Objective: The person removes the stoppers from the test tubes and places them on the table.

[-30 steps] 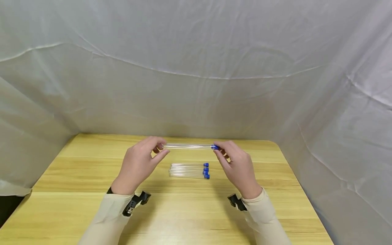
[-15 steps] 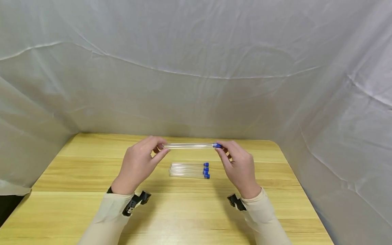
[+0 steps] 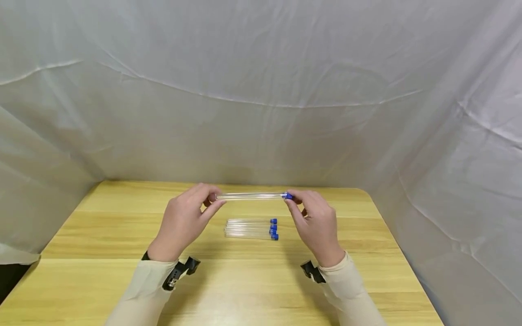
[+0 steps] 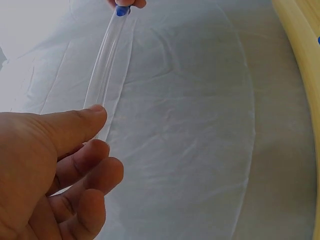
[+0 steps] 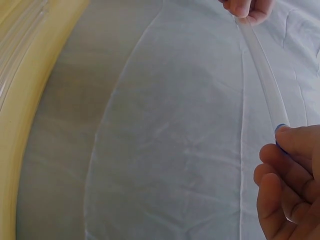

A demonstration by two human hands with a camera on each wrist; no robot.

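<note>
A person sits at a yellow wooden table (image 3: pixel 102 235) hung round with grey cloth (image 3: pixel 261 90). Both hands hold one clear tube (image 3: pixel 250 196) level in the air, above the middle of the table toward its far edge. The left hand (image 3: pixel 183 222) pinches the closed glass end between thumb and curled fingers. The right hand (image 3: pixel 316 224) pinches the blue cap (image 3: pixel 288 196) at the other end, thumb and forefinger closed on it.

Compared with a second ago, little has changed: the tube stays level between the same two grips, and the right fingers have shifted only slightly on the cap. The cap looks seated on the tube, so it seems to be mid-twist or mid-press, neither clearly on tight nor coming off.

On the table just nearer than the held tube lie three more capped tubes (image 3: pixel 250 228), side by side, blue caps pointing right.

No brand, label or writing can be read anywhere. Black straps sit at both beige sleeves (image 3: pixel 147 290).
</note>
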